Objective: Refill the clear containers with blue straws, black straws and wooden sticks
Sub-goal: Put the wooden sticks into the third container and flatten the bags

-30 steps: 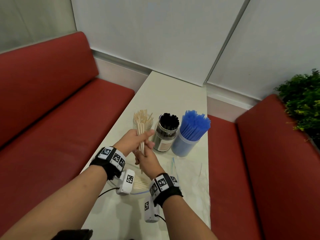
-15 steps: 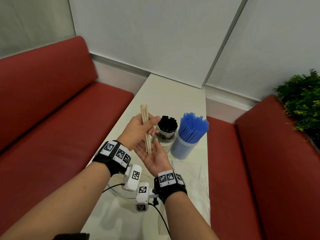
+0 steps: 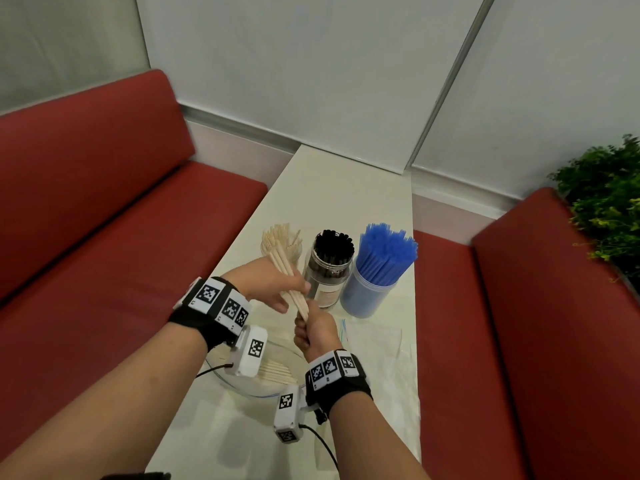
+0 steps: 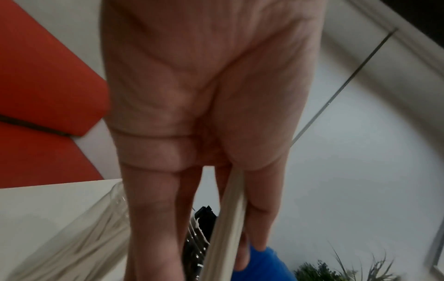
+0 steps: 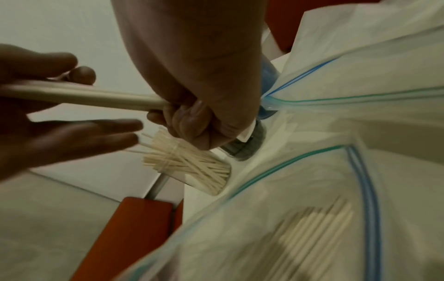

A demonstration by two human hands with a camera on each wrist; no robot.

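A small bundle of wooden sticks (image 3: 290, 282) is being gripped at its lower end by the right hand (image 3: 316, 332), whose fingers are clenched round it in a fist. Above that grip, the bundle is being steadied by the left hand (image 3: 266, 284), its thumb lying across the sticks and its fingers lying almost straight beneath them. The upper ends are pointing away from the grip, toward the stick container (image 3: 282, 244), which is already holding many sticks. The wooden-stick step is judged to be in hand, since the black straw jar (image 3: 329, 268) and the blue straw container (image 3: 372, 278) are appearing full. More sticks are lying in a plastic bag (image 5: 312, 228) below the right hand. The next move is judged to call for the ends being evened, the bundle being stood upright over the container mouth, and both grips being loosened.
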